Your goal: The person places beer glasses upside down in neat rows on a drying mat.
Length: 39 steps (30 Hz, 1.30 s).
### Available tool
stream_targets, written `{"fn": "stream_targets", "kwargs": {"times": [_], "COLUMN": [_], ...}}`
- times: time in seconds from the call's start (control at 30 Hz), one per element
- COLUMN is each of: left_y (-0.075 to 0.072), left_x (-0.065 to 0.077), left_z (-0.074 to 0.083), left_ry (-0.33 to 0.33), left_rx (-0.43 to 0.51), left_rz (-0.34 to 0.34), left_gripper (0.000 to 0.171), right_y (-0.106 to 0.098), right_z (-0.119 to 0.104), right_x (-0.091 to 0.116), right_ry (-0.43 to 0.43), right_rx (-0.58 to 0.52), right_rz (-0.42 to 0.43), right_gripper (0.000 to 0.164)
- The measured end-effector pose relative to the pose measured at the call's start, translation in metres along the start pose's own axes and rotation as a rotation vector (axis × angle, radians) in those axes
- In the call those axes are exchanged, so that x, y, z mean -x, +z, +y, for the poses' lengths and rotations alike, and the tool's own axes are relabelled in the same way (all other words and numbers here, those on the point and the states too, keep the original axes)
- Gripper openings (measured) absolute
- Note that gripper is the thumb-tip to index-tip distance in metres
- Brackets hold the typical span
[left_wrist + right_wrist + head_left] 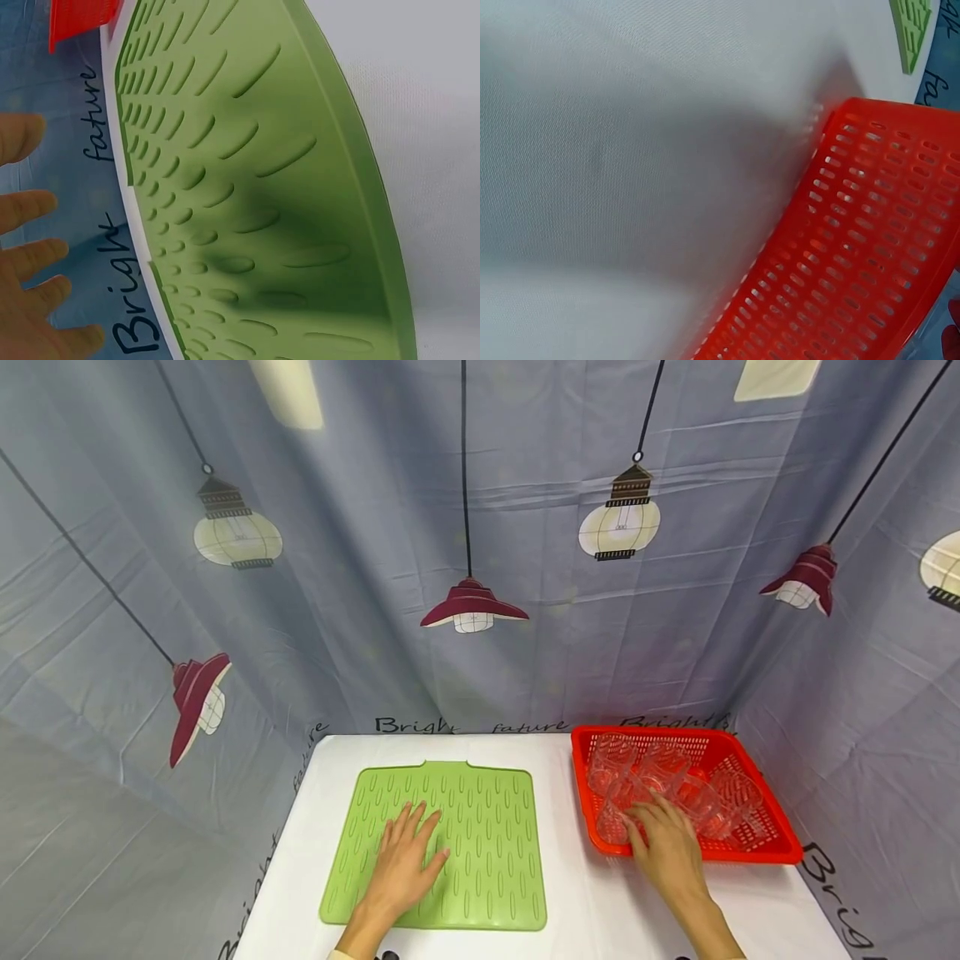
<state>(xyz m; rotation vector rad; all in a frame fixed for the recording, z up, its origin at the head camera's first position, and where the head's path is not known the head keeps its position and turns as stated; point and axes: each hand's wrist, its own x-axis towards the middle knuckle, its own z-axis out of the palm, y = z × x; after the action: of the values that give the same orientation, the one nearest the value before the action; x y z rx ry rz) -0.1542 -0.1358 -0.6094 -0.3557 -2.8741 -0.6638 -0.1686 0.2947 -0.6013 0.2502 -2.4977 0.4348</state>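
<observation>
Several clear glasses (611, 760) lie in a red plastic basket (783, 839) on the right of the table. My right hand (667, 847) reaches over the basket's near rim, its fingers bent among the glasses at the near left. Whether it grips one of them is hidden. In the right wrist view the basket's slotted side (855, 225) fills the lower right, with only a bit of fingertip at the edge. My left hand (405, 864) is over a green ridged mat (495, 860), fingers spread and holding nothing. The left wrist view shows those fingers (34, 210) apart.
A white-covered table (562, 893) carries the mat on the left and the basket on the right, with a strip of white cloth between them. Grey-blue curtain (525, 677) printed with lamps and lettering surrounds the table at the back and both sides.
</observation>
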Motion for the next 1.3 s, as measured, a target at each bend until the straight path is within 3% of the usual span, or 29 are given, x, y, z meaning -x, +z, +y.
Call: {"fn": "stream_targets", "kwargs": {"times": [0.37, 0.77, 1.13, 1.3], "left_y": [0.004, 0.009, 0.019, 0.02], "left_x": [0.0, 0.0, -0.011, -0.016], "left_z": [0.005, 0.006, 0.019, 0.028], "left_ry": [-0.003, 0.014, 0.027, 0.021], "left_rx": [0.006, 0.025, 0.144, 0.222], "left_rz": [-0.033, -0.009, -0.024, -0.058], "left_gripper": [0.064, 0.066, 0.067, 0.067], "right_y": [-0.001, -0.005, -0.017, -0.025], "right_z": [0.001, 0.004, -0.011, -0.024], "right_x": [0.001, 0.002, -0.013, -0.021], "right_ry": [-0.018, -0.014, -0.016, -0.06], "right_rx": [0.024, 0.013, -0.033, -0.058], "right_rz": [0.021, 0.055, 0.132, 0.226], "right_gripper": [0.013, 0.018, 0.021, 0.024]}}
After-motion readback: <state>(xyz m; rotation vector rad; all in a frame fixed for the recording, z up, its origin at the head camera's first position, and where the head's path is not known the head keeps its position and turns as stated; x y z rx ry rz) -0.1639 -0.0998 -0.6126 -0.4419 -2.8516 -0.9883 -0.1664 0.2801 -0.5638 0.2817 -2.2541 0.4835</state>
